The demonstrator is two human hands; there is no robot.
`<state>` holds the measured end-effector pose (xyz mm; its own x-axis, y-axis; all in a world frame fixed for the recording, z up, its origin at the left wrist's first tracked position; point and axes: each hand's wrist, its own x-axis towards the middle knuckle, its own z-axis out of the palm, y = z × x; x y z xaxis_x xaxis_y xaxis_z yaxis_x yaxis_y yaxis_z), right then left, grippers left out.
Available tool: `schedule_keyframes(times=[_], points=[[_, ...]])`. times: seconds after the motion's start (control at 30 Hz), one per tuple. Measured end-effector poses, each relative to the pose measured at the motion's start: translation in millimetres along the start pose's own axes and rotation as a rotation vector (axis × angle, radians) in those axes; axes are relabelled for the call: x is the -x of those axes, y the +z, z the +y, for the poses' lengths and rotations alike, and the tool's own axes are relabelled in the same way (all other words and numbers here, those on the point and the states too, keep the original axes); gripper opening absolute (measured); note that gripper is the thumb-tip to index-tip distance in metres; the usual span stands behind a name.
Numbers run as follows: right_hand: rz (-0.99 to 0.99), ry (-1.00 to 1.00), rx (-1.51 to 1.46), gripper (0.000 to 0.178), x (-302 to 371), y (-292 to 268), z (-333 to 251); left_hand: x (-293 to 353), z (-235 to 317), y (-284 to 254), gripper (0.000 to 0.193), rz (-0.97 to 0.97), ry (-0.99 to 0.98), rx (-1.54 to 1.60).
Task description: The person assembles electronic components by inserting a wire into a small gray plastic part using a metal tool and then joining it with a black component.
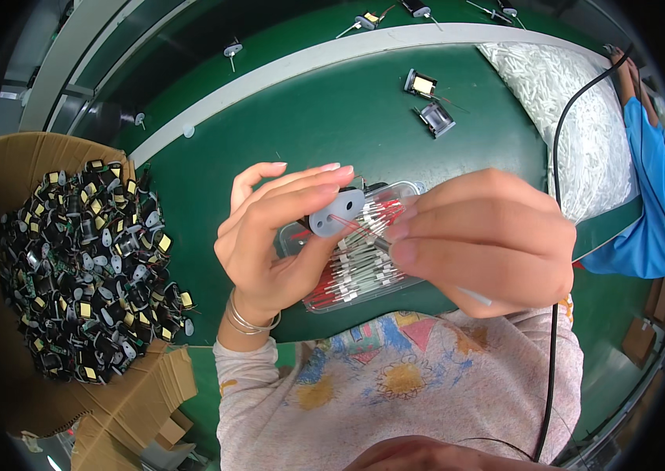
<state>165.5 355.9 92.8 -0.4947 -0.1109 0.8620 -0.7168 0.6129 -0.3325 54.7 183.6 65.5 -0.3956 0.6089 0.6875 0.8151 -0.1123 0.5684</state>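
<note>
My left hand (274, 235) is closed on a small black part with a grey oval end cap (336, 212), held between thumb and fingers. The cap has round holes, and thin red wires (354, 225) run from it toward my right hand (497, 235). That hand is pinched round a slim, grey-tipped rod (382, 244); a pale translucent end (474, 295) pokes out under the palm. Right below both hands lies a clear plastic tray (372, 294) of red and white leads with white connectors (348, 271), partly covered by my hands.
At left a cardboard box (179, 369) is heaped with black parts (89, 275). Two similar parts (436, 119) lie on the green table (301, 102). A bag of white tubes (576, 133) sits at right, beside a black cable (558, 149) and a person in blue (643, 196).
</note>
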Motion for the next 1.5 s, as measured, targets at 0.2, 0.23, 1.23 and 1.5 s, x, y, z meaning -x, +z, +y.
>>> schedule_keyframes(times=[0.2,0.23,1.23,1.5], points=[[0.049,-0.042,0.067,0.021,2.3,3.4,-1.1,0.1,1.6,-0.4,0.036,0.011,0.003,-0.015],[0.07,-0.032,0.051,0.022,2.1,4.7,-0.8,0.1,1.9,-0.4,0.036,0.01,0.003,-0.014],[0.015,-0.037,0.163,0.02,3.8,-0.7,-6.3,-0.3,4.6,-3.2,0.035,-0.007,0.029,-0.085],[0.029,-0.009,0.185,0.021,3.5,0.8,-14.2,-0.7,5.1,-2.2,0.039,0.026,0.049,-0.115]])
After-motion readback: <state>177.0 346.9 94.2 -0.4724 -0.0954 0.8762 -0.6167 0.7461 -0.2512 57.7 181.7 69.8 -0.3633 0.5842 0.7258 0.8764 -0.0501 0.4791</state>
